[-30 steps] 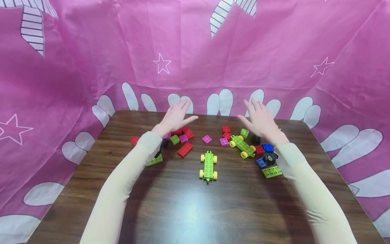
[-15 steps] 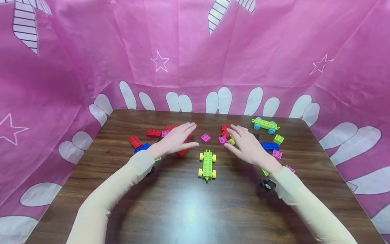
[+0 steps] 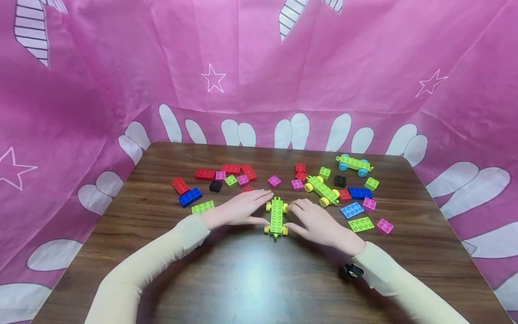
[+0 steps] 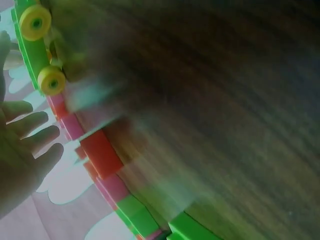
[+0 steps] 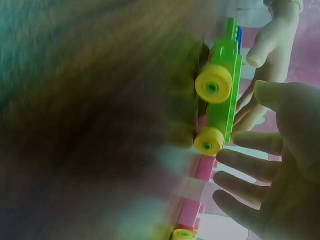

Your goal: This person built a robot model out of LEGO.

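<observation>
A: Largest first. Surroundings?

B: Pink printed cloth [image 3: 259, 54] hung behind the brown wooden table [image 3: 226, 279] and along its left and right edges.

A: Hands?

B: The left hand [image 3: 240, 210] was at the left flank of a lime-green, yellow-wheeled base [image 3: 277, 217]; the right hand [image 3: 315, 222] was at its right flank. Fingers were straight on both, thumbs apart from them. Fingertip contact: could not tell.

A: Position of that base?

B: Between the two hands, midway from the table's left edge to its right, long axis toward the far edge, wheels down.

A: Other bases?

B: A second yellow-wheeled base [image 3: 322, 191] lay aslant, farther back and to the right. A blue-wheeled base [image 3: 354, 164] was near the far right corner.

A: Eight-stud bricks?

B: Toward the left edge, a red brick [image 3: 180, 185] just beside a blue brick [image 3: 190, 197]. Toward the right edge, a lime brick [image 3: 361, 224].

A: Four-stud ones?

B: A pink brick [image 3: 274, 181] between the bases and the far edge; a black brick [image 3: 340, 181] right of the slanted base.
</observation>
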Tool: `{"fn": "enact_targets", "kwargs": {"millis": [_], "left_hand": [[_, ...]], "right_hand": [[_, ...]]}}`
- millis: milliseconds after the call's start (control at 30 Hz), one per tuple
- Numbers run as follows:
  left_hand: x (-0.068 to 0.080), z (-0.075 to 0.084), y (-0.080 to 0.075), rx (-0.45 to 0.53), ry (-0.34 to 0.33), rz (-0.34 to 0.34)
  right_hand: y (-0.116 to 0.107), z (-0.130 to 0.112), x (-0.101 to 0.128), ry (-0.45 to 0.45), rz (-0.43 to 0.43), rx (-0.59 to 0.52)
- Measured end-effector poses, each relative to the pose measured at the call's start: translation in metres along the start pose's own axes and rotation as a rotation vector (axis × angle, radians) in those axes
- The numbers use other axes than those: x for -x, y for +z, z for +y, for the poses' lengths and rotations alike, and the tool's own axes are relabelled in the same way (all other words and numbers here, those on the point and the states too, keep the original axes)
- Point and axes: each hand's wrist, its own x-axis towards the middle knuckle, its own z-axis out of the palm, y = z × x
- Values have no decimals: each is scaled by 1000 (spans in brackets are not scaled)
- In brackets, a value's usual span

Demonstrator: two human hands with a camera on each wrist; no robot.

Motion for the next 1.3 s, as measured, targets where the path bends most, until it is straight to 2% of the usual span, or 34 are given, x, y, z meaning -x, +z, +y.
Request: {"fn": "enact_targets", "kwargs": {"millis": [300,567,733,933,1167,1300], "left_hand": [[1,11,4,-34,3,-20],[-4,18,7,-25,-3,-3],[-6,22,11,-38,23,29],[-9,26,15,-53,35,56],[-12,30,17,-48,19,44],[-11,30,18,-44,2,45]], "right_hand": [[5,-6,1,-72,-64,4],[6,-1,6,-116,-28,11],[6,4,10,-109,-12,-11],[4,10,14,-50,-10,-61],[2,16,17,-4,-74,-124],[2,17,16,-11,-94,-156]]}}
